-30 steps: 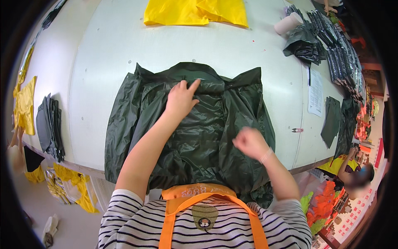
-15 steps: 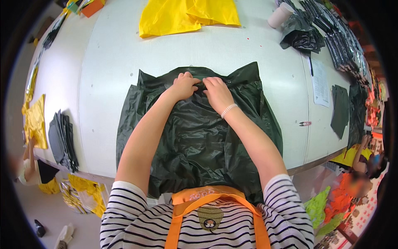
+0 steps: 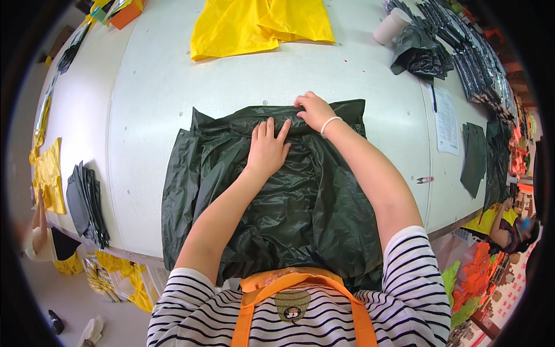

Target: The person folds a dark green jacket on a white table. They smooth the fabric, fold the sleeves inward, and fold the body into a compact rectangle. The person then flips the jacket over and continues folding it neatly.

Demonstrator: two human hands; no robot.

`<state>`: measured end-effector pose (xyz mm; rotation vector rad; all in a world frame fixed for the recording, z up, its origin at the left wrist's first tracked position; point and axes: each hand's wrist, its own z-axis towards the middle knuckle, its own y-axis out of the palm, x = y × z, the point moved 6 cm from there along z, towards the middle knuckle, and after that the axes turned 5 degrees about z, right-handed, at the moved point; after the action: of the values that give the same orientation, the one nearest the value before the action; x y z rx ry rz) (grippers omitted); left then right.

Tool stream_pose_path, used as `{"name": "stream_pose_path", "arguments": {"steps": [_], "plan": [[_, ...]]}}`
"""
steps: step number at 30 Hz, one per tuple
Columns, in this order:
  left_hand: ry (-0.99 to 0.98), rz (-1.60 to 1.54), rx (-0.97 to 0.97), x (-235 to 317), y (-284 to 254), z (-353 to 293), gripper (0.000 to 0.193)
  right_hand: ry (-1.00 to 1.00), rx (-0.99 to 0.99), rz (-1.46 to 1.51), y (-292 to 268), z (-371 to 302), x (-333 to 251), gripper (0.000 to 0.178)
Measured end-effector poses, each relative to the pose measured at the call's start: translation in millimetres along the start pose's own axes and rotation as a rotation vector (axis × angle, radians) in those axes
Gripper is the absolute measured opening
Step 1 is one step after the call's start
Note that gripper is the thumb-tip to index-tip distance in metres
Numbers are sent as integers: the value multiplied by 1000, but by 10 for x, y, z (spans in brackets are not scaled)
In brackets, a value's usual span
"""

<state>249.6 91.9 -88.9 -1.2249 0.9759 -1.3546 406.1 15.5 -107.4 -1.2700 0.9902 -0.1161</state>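
A shiny dark green rainproof garment (image 3: pixel 260 214) lies spread and wrinkled on the table in front of me, its near end reaching my apron. My left hand (image 3: pixel 269 150) rests palm down on it just below the far edge, fingers stretched and apart. Further right, my right hand (image 3: pixel 316 111) is at the far edge with bent fingers and thumb closed on the material. A white band circles my right wrist. What lies under the garment's folds is hidden.
Yellow garment (image 3: pixel 260 29) beyond the far edge. To the right lie a white cup (image 3: pixel 392 26), dark folded garments (image 3: pixel 480 58), a printed sheet (image 3: pixel 446 121) and small snips (image 3: pixel 425 180). Dark folded pieces (image 3: pixel 87 202) sit at left. Other people are at both sides.
My hands, close together at the far edge before, have parted. The left came slightly nearer and flattened out; the right shifted right and farther away. The garment's far edge lies flatter.
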Motion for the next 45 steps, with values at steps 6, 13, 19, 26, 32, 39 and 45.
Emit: {"name": "stream_pose_path", "arguments": {"steps": [6,13,19,26,32,39,45], "plan": [[-10,-18,61,72,10,-11,55,-27,-223,-152,69,106,-162,17],[-19,-89,111,64,6,-58,53,-20,-254,-430,164,90,-418,11],[-60,-10,143,95,4,67,40,-111,8,-179,-146,88,-367,12],[-118,49,191,34,74,431,15,-224,118,74,-160,-456,-374,11],[63,-56,163,254,156,583,36,-134,326,-70,-388,-642,29,22],[-69,-50,53,274,206,705,28,-117,412,-96,-438,-602,160,19],[-437,-444,-123,297,253,928,24,-84,348,111,-513,-564,194,19]]}}
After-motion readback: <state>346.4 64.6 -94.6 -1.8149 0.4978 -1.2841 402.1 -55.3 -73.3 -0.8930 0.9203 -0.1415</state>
